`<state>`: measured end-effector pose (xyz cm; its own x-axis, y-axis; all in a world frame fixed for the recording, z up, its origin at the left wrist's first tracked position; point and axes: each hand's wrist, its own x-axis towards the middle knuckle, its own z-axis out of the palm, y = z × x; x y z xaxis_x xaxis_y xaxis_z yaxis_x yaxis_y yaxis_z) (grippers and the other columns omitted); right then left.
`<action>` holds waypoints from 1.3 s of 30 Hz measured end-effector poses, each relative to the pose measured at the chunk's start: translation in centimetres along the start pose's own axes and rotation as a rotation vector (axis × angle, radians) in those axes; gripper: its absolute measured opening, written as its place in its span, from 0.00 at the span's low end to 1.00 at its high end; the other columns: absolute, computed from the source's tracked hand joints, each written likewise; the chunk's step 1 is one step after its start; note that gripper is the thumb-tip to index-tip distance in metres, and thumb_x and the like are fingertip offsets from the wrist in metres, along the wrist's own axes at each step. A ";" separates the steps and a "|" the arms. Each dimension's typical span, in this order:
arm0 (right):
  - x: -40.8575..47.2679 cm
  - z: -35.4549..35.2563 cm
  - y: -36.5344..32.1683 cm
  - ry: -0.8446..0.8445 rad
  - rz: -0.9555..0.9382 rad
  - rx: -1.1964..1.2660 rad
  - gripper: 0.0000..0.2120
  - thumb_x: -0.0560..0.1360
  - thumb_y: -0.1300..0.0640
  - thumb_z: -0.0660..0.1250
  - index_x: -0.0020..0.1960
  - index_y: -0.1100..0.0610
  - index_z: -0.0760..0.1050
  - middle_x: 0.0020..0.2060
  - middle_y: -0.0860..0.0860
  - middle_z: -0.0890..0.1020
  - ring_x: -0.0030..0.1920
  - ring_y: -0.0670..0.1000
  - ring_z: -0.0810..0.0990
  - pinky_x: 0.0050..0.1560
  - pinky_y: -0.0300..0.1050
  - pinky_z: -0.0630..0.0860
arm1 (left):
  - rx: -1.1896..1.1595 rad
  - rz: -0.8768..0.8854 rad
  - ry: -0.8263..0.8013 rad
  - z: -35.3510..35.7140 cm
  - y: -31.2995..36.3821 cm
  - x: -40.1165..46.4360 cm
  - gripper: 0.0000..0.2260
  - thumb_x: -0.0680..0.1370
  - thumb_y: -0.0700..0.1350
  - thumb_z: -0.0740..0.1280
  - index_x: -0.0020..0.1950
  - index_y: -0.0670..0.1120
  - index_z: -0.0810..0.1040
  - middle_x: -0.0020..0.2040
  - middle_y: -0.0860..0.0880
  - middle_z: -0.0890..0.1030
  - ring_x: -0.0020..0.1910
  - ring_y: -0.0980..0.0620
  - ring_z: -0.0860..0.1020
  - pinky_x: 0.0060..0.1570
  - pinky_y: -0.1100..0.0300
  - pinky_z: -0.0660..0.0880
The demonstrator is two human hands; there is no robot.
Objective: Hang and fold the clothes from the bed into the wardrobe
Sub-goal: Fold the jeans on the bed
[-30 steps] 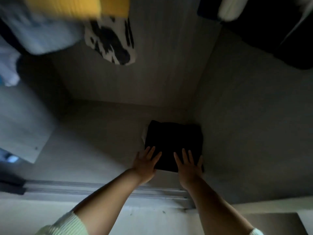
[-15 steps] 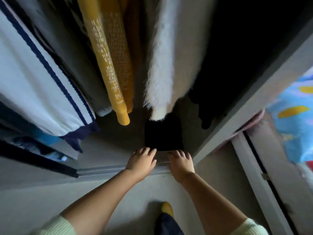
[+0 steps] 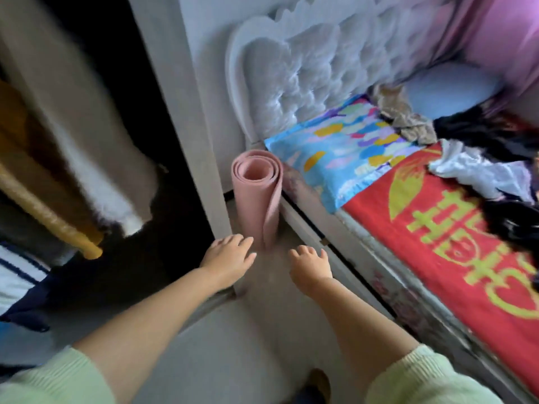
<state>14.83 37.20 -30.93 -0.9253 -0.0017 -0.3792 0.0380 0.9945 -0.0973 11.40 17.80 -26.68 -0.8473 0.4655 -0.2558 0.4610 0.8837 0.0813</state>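
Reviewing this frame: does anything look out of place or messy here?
Yes. A heap of clothes lies crumpled and unfolded on the bed, dark and white garments tangled together. A rolled pink mat stands upright on the floor, wedged between wardrobe and bed. Both hands, left and right, hold nothing.

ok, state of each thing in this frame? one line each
left hand: open, holding nothing
right hand: open, holding nothing
wardrobe: open, clothes hanging inside
pink mat: rolled, standing upright on the floor
clothes pile: loose and unfolded on the bed
blue pillow: lying flat by the headboard
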 end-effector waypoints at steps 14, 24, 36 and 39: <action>-15.9 -3.2 39.8 0.041 0.604 0.122 0.20 0.76 0.64 0.53 0.67 0.56 0.66 0.63 0.55 0.72 0.65 0.57 0.69 0.68 0.59 0.62 | 0.126 0.601 0.005 -3.7 40.6 16.1 0.23 0.82 0.55 0.51 0.75 0.46 0.59 0.70 0.45 0.67 0.68 0.46 0.67 0.63 0.51 0.68; -25.4 0.7 54.7 0.012 0.870 0.247 0.16 0.79 0.55 0.54 0.66 0.55 0.67 0.62 0.54 0.72 0.64 0.57 0.70 0.66 0.56 0.63 | 0.213 0.791 -0.134 -0.8 59.1 22.1 0.21 0.82 0.55 0.51 0.72 0.47 0.63 0.66 0.45 0.71 0.62 0.45 0.71 0.56 0.50 0.73; -23.3 2.3 71.2 0.004 1.061 0.450 0.17 0.79 0.55 0.54 0.67 0.54 0.67 0.64 0.54 0.71 0.65 0.56 0.71 0.64 0.52 0.65 | 0.261 0.981 -0.227 0.6 77.7 33.7 0.19 0.82 0.55 0.52 0.69 0.47 0.65 0.63 0.45 0.71 0.63 0.44 0.70 0.56 0.50 0.70; -23.4 3.1 74.5 0.013 1.119 0.549 0.17 0.80 0.54 0.54 0.68 0.54 0.67 0.64 0.54 0.71 0.65 0.56 0.71 0.63 0.51 0.67 | 0.279 1.014 -0.256 1.5 81.8 35.7 0.20 0.82 0.55 0.52 0.69 0.47 0.65 0.64 0.45 0.71 0.63 0.44 0.71 0.56 0.50 0.70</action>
<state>40.47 111.01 -32.11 -0.2867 0.8216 -0.4927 0.9566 0.2738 -0.0999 19.26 106.63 -30.60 0.0283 0.9207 -0.3892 0.9874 0.0350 0.1545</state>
